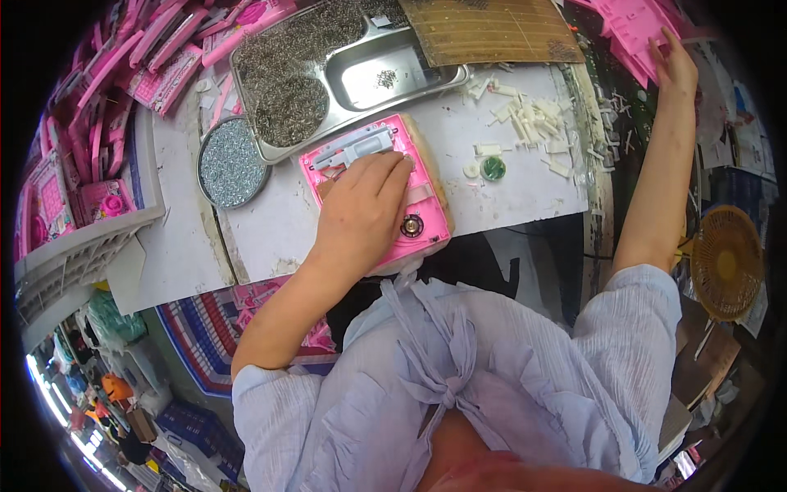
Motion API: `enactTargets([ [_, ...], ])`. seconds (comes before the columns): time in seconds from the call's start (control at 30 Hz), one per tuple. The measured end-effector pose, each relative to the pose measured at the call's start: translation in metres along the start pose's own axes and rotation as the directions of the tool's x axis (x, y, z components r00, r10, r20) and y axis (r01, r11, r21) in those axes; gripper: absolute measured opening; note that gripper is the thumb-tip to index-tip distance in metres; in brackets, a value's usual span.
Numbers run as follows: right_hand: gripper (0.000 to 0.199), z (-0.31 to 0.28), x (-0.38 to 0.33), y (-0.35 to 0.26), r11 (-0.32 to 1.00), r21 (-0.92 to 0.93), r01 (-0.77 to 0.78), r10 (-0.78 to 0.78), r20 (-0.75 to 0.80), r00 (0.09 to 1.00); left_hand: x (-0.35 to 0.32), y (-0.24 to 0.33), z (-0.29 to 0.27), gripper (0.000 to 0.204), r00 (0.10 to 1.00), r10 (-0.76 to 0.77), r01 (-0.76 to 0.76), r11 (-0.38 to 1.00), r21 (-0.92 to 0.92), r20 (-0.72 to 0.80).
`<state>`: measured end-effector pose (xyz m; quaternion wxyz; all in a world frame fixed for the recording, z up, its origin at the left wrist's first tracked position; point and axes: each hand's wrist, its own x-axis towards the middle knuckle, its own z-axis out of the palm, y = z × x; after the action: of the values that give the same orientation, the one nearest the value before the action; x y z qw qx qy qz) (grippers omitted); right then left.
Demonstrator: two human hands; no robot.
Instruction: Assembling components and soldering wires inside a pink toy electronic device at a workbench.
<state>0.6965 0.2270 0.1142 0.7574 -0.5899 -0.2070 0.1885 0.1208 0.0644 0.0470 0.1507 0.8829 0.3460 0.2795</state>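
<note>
A pink plastic casing (pixel 425 215) lies open on a pale, padded block (pixel 432 164) at the table's front edge. Inside it are a grey plastic mechanism (pixel 366 146) and a round black part with a metal centre (pixel 411 225). My left hand (pixel 365 205) is over the casing, its bent fingers gripping it beside the grey mechanism; the fingertips are partly hidden. Far to the right, my right arm is stretched out, and my right hand (pixel 675 67) has its fingers on the edge of a pink plastic shell (pixel 631 33). Its thumb is hard to make out.
A metal tray (pixel 385 102) of small metal parts stands behind the casing, partly under a brown board (pixel 492 33). Left are a round dish of screws (pixel 234 162) and a crate (pixel 90 246) heaped with pink parts. White plastic pieces (pixel 533 123) and a green-topped item (pixel 493 169) lie right.
</note>
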Motion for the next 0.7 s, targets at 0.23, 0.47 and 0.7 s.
enactTargets([
  [0.23,0.036,-0.011,-0.292,-0.063,0.839,0.247,0.485,-0.532,0.181,0.827,-0.013,0.011,-0.035,0.037,0.965,-0.251,0.262,0.902,-0.344,0.077],
  [0.47,0.040,0.032,-0.434,-0.013,0.682,0.301,0.667,-0.408,0.913,0.004,-0.005,0.013,-0.064,0.052,0.818,-0.525,0.137,-0.215,-0.967,0.233],
  [0.7,0.059,0.047,-0.434,-0.014,0.966,-0.198,-0.165,0.248,0.886,0.393,-0.028,0.004,-0.063,0.065,0.707,-0.691,0.334,0.137,-0.932,0.152],
])
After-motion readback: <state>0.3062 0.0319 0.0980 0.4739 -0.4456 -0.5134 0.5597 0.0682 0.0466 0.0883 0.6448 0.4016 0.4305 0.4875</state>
